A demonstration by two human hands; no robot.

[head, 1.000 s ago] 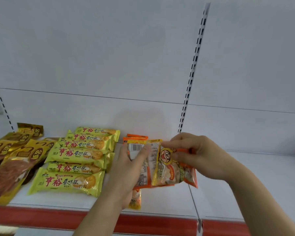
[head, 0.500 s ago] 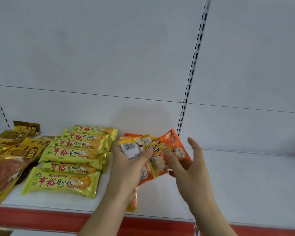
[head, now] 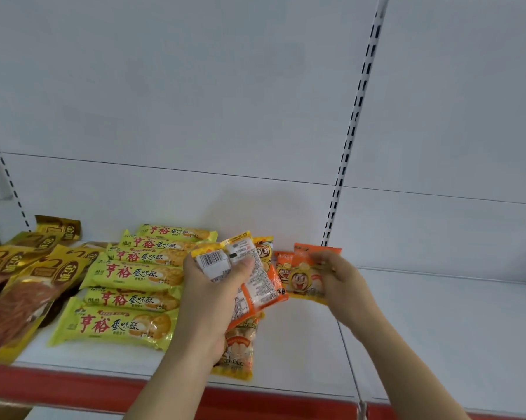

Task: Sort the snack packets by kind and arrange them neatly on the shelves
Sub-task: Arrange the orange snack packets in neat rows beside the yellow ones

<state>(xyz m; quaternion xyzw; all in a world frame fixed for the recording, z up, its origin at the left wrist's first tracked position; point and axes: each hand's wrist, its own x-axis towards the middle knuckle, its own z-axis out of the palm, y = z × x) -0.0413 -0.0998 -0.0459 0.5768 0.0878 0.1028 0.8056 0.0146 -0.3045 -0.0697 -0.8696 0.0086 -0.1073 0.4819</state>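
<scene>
A left hand grips a fanned bunch of orange packets above the shelf; the right hand pinches one orange packet beside it; yellow packets lie left.

Hands gripping packets (perhaps orange snacks)

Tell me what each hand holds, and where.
Left hand grips a bunch of orange packets around their middle; right hand pinches one orange packet at its right edge.
</scene>
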